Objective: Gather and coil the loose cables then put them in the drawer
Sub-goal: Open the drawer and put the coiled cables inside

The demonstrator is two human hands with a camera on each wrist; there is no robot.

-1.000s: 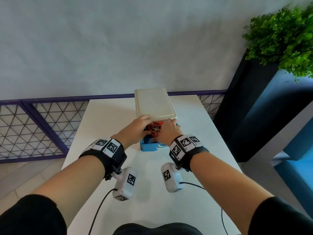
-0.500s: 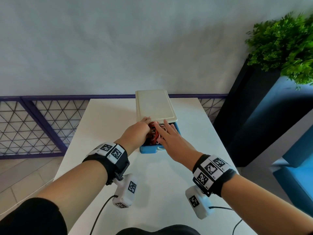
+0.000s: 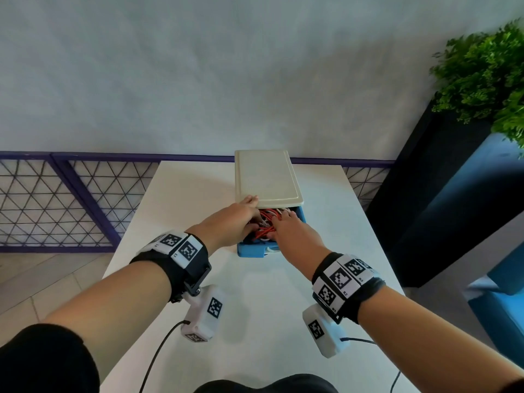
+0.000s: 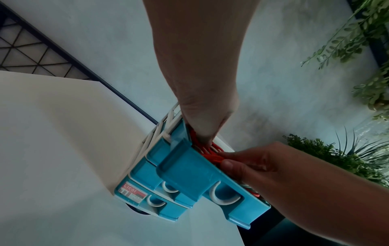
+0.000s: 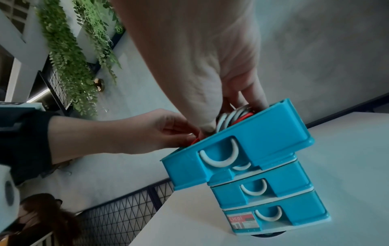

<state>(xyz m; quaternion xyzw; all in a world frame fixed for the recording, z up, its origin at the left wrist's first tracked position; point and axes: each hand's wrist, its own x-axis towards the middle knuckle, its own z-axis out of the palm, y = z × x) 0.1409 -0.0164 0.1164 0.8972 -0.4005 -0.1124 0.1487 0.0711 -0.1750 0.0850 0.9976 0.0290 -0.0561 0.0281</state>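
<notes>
Head view: a small blue drawer unit (image 3: 268, 177) with a cream top stands on a white table (image 3: 175, 194), toward its far edge. Its top drawer (image 3: 251, 249) is pulled out toward the person, and red and white cables (image 3: 266, 219) lie bundled inside it. Both hands reach into that open drawer from the near side.

On the left, the left hand (image 3: 232, 222) has its thumb lying against the near edge of the cream top, while the fingers dip down into the drawer's left side among the red cables. From the left wrist view the hand (image 4: 202, 106) bends its fingers into the drawer, their tips buried in the red loops, but whether they actually grasp the cables cannot be told.

On the right, the right hand (image 3: 292, 231) lies over the drawer's right side, fingers stretched forward and down onto the cables. The right wrist view shows this hand (image 5: 212, 69) with fingers fairly straight, pressing on grey-white and red coils (image 5: 235, 116) that rise just above the drawer wall (image 5: 271, 133); it does not close round them.

Below the open drawer sit three more closed blue drawers, each with a white curved handle (image 5: 252, 191); the lowest carries a red and white label (image 5: 242, 222).

A dark wire-mesh railing (image 3: 56, 199) runs behind the table at far left. Green plants (image 3: 487, 78) stand at far right above a dark planter (image 3: 442, 194).
</notes>
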